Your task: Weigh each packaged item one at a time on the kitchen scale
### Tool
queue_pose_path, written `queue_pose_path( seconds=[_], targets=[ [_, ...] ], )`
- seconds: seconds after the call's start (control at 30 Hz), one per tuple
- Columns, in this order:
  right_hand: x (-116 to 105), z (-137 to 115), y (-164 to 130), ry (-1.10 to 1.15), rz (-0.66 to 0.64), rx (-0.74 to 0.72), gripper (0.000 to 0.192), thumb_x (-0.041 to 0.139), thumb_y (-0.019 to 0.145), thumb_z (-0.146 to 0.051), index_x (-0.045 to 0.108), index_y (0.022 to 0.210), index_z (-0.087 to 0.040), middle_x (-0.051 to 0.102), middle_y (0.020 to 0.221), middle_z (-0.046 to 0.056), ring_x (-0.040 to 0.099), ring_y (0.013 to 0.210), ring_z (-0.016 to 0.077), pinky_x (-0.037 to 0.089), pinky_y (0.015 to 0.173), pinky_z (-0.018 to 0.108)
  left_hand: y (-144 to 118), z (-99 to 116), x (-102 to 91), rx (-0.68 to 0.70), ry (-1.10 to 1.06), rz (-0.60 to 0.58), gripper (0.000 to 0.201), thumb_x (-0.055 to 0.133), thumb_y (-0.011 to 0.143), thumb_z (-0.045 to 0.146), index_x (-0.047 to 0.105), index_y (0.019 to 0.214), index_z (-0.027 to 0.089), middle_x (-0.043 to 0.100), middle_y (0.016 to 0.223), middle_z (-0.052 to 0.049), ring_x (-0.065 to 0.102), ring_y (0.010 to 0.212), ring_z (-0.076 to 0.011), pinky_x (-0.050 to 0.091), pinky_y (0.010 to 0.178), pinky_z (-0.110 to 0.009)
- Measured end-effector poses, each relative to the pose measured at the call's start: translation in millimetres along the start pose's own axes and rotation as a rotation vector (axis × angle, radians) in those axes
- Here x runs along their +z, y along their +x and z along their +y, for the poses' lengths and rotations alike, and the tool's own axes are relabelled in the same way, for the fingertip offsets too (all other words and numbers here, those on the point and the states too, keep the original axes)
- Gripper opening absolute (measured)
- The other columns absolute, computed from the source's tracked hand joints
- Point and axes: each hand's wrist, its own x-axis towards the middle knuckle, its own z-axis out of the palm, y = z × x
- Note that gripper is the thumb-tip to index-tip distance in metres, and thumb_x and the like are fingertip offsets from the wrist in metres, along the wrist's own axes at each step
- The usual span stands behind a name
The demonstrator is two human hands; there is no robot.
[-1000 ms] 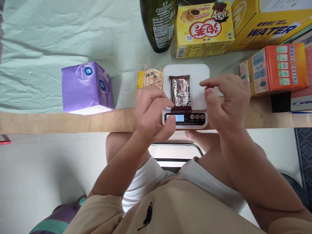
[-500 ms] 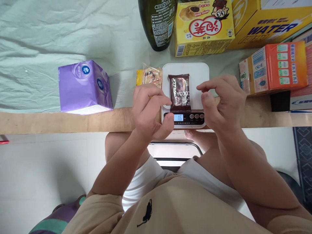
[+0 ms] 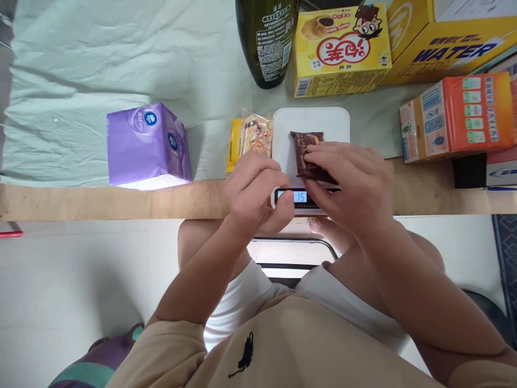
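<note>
Pale green cloth covers the table where the right hand (image 3: 355,186) pinches a brown snack packet (image 3: 309,153) on the white scale (image 3: 311,121), the left hand (image 3: 254,191) loosely curled beside its display; any lingering pressure could skew the reading.

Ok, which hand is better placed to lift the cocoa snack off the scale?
The right hand: its fingers lie over the brown cocoa snack pack on the white scale. The left hand is curled beside the scale's display, thumb at its edge, not touching the pack.
</note>
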Motion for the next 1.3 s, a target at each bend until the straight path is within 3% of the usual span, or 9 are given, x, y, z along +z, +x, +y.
queue_pose_path(
  seconds=[0.1, 0.2, 0.3, 0.37, 0.6, 0.77, 0.93, 1.13, 1.3],
  targets=[
    [-1, -8, 6, 0.051, 0.143, 0.015, 0.023, 0.063, 0.1, -0.023, 0.077, 0.116, -0.028, 0.084, 0.11, 0.003, 0.082, 0.103, 0.0228, 0.067, 0.091, 0.04, -3, 7, -2.2, -0.155, -0.126, -0.023, 0.022, 0.054, 0.103, 0.033, 0.058, 0.083, 0.024, 0.059, 0.065, 0.001, 0.054, 0.054, -0.0126, 0.042, 0.048, -0.031],
    [2, -22, 11, 0.06, 0.059, 0.031, 0.03, 0.055, 0.105, -0.035, 0.077, 0.125, -0.031, 0.081, 0.123, 0.006, 0.076, 0.123, 0.0281, 0.065, 0.108, 0.051, -5, 14, -4.6, -0.409, -0.326, -0.015, 0.024, 0.05, 0.108, 0.048, 0.057, 0.097, 0.028, 0.056, 0.064, 0.004, 0.054, 0.051, -0.0109, 0.043, 0.048, -0.03],
    [14, -38, 16, 0.15, 0.021, -0.125, 0.033, 0.052, 0.106, -0.032, 0.077, 0.127, -0.033, 0.079, 0.13, 0.003, 0.071, 0.133, 0.0236, 0.064, 0.116, 0.046, -2, 14, -11.8, -0.614, -0.378, 0.029, 0.039, 0.05, 0.103, 0.068, 0.05, 0.097, 0.029, 0.053, 0.068, 0.004, 0.058, 0.058, -0.0125, 0.045, 0.054, -0.034],
    [23, -47, 21, 0.195, 0.056, -0.22, 0.032, 0.054, 0.105, -0.028, 0.077, 0.126, -0.032, 0.079, 0.133, 0.002, 0.071, 0.136, 0.0203, 0.065, 0.115, 0.041, 0, 7, -21.1, -0.716, -0.34, 0.078, 0.04, 0.055, 0.099, 0.067, 0.047, 0.093, 0.029, 0.056, 0.072, 0.003, 0.06, 0.064, -0.0134, 0.047, 0.06, -0.036],
    [31, -41, 28, 0.246, 0.108, -0.163, 0.036, 0.054, 0.098, -0.024, 0.073, 0.127, -0.032, 0.08, 0.13, 0.004, 0.072, 0.133, 0.0259, 0.063, 0.111, 0.052, -14, -42, -60.8, -0.673, -0.146, 0.287, 0.036, 0.063, 0.097, 0.063, 0.052, 0.103, 0.029, 0.05, 0.073, 0.003, 0.051, 0.061, -0.0133, 0.045, 0.06, -0.031],
    [33, -30, 31, 0.316, 0.194, -0.139, 0.035, 0.058, 0.093, -0.015, 0.071, 0.121, -0.03, 0.082, 0.118, 0.005, 0.077, 0.122, 0.024, 0.065, 0.108, 0.048, -27, -57, -61.1, -0.662, -0.023, 0.161, 0.046, 0.048, 0.105, 0.071, 0.057, 0.122, 0.03, 0.068, 0.11, -0.005, 0.07, 0.103, -0.0201, 0.057, 0.093, -0.036],
    [40, -27, 32, 0.308, 0.213, -0.127, 0.032, 0.054, 0.096, -0.02, 0.072, 0.119, -0.033, 0.081, 0.114, 0.002, 0.078, 0.118, 0.0246, 0.066, 0.103, 0.049, -21, -53, -56.7, -0.738, 0.105, 0.058, 0.05, 0.036, 0.109, 0.07, 0.052, 0.124, 0.025, 0.069, 0.112, -0.008, 0.07, 0.1, -0.0195, 0.057, 0.096, -0.036],
    [39, -19, 26, 0.403, 0.199, -0.073, 0.03, 0.055, 0.098, -0.026, 0.073, 0.121, -0.033, 0.079, 0.116, 0.004, 0.075, 0.12, 0.0275, 0.061, 0.113, 0.052, -19, -52, -60.3, -0.963, 0.329, -0.211, 0.024, 0.05, 0.105, 0.036, 0.056, 0.124, 0.021, 0.069, 0.118, -0.014, 0.07, 0.114, -0.029, 0.053, 0.111, -0.046],
    [32, -16, 26, 0.37, 0.221, -0.065, 0.024, 0.053, 0.1, -0.029, 0.072, 0.115, -0.03, 0.078, 0.11, 0.005, 0.076, 0.114, 0.0269, 0.063, 0.107, 0.051, -15, -49, -57.6, -0.982, 0.431, -0.313, 0.033, 0.055, 0.09, 0.012, 0.069, 0.118, 0.02, 0.065, 0.135, -0.017, 0.064, 0.132, -0.033, 0.043, 0.127, -0.051]
  ],
)
